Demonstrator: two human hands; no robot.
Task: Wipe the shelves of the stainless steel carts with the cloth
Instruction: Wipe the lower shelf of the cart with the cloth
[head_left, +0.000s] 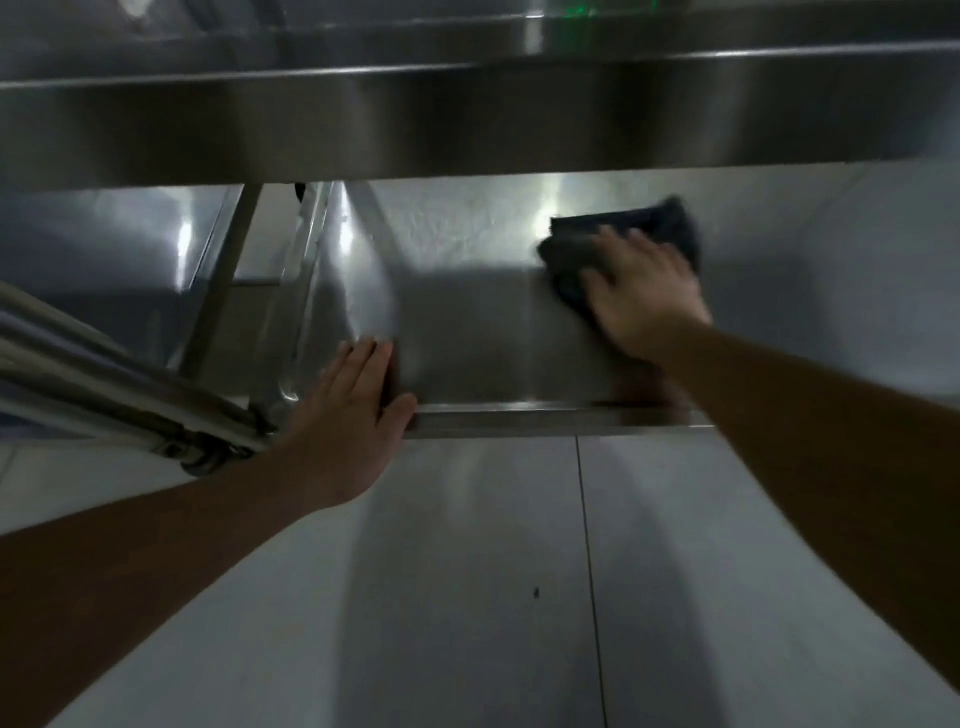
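**Wiping the lower shelf, right hand on the cloth**

The cloth, dark and bunched, lay on the lower shelf toward its far right part, under the upper shelf. The right hand pressed it flat with spread fingers, palm down; the fingers looked straight rather than curled round it, though blur softened them. The left hand rested open on the shelf's near left corner, thumb over the front lip, holding nothing.

To do the step well, I judged that long overlapping passes with even pressure would suit, carried into the back corner and along the raised lip, the left hand steadying the cart so it did not roll.

The shelf was brushed steel, smooth and reflective, with a folded front edge and rounded corners. A steel leg slanted at left beside tubes. Below was a pale tiled floor, glossy, with a thin joint
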